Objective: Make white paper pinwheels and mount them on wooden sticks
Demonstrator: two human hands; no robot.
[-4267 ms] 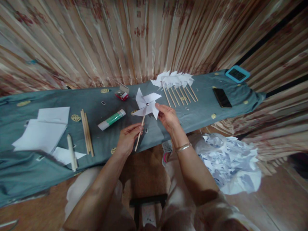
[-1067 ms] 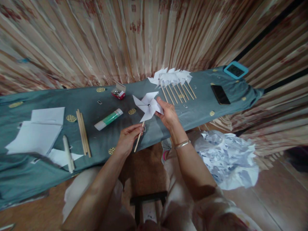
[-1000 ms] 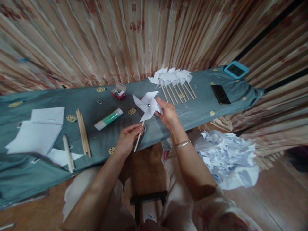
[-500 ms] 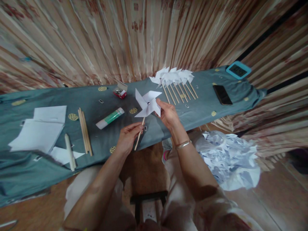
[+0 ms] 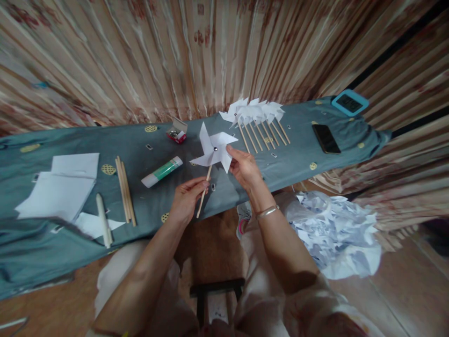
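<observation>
A white paper pinwheel [image 5: 219,140] with a silver pin at its centre is held up over the cloth-covered table. Its wooden stick [image 5: 201,203] is pinched between the thumb and fingers of my left hand [image 5: 188,196], below the blades. My right hand [image 5: 245,167] has its thumb and fingers closed at the edge of a right-hand blade. Behind, several finished pinwheels [image 5: 257,112] lie overlapping in a row, sticks pointing towards me. An opened small red-and-white box [image 5: 176,133] of metal pins sits to the left of the held pinwheel.
Left on the table [image 5: 147,206] lie a green-and-white glue stick [image 5: 162,172], several wooden sticks [image 5: 125,192], white paper sheets [image 5: 59,194] and a white pen-like tool [image 5: 103,220]. A phone [image 5: 326,138] and blue digital clock [image 5: 350,102] are right. A bag of paper scraps [image 5: 333,234] stands below.
The pinwheel's blades have turned slightly clockwise, with my right hand at their edge. My left hand keeps its hold on the stick. The view has shifted a little.
</observation>
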